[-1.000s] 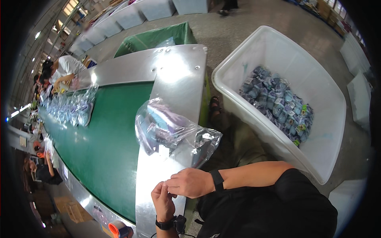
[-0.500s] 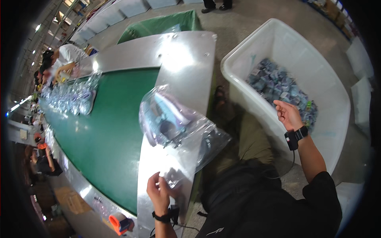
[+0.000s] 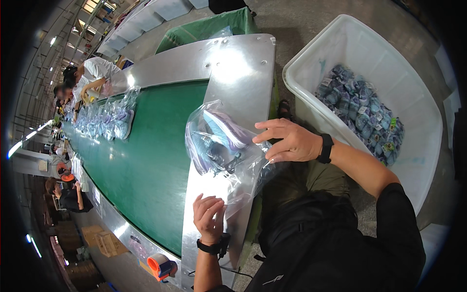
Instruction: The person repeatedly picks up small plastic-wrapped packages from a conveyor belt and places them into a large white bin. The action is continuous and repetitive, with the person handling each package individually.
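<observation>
A clear plastic bag (image 3: 243, 187) with a pair of light blue and lilac sneakers (image 3: 226, 129) inside lies on the metal edge of the conveyor table. My right hand (image 3: 292, 141), fingers stretched and apart, reaches over the bag's right side, its fingertips at the loose plastic. Close to the lower left of the bag is my left hand (image 3: 209, 219), its fingers loosely bent and apart. Neither hand visibly grips anything. Straps with small dark devices sit on both wrists.
A green conveyor belt (image 3: 146, 170) carries several bagged shoes (image 3: 109, 121) at the far left, where people work. On my right stands a white bin (image 3: 413, 121) of small blue-grey packets (image 3: 360, 107). An orange tape dispenser (image 3: 160, 266) rests on the near rail. Behind the table is a green-covered container (image 3: 204, 30).
My right hand has swung left from over the white bin to the bagged sneakers. The left hand stays near the bag, its fingers more upright. The whole view has shifted slightly.
</observation>
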The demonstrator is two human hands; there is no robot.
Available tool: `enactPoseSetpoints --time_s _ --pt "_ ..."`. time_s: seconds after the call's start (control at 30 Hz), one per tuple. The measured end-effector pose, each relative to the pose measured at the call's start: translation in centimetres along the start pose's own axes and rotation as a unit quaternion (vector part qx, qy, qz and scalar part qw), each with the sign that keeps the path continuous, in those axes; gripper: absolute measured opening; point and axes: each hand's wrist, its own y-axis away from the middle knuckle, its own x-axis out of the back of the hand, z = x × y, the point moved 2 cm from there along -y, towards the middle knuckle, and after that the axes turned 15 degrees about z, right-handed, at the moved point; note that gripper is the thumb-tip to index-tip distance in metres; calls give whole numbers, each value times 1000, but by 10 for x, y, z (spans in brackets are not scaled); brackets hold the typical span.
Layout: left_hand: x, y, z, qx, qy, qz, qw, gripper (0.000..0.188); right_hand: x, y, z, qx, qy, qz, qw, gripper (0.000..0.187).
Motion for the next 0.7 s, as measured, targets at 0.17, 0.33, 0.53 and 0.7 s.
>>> enactPoseSetpoints --time_s 0.17,0.33,0.53,0.7 --pt "18 -8 10 197 195 124 953 12 -2 -20 -11 -205 -209 44 955 25" --pt "-7 -23 -38 431 155 99 884 41 -41 -21 13 -454 -212 83 861 37" --pt "-43 -10 -88 440 35 50 896 32 -74 13 36 -424 8 68 903 39" --pt "-24 -17 -74 481 117 45 868 42 -65 32 41 -528 -85 88 841 63"
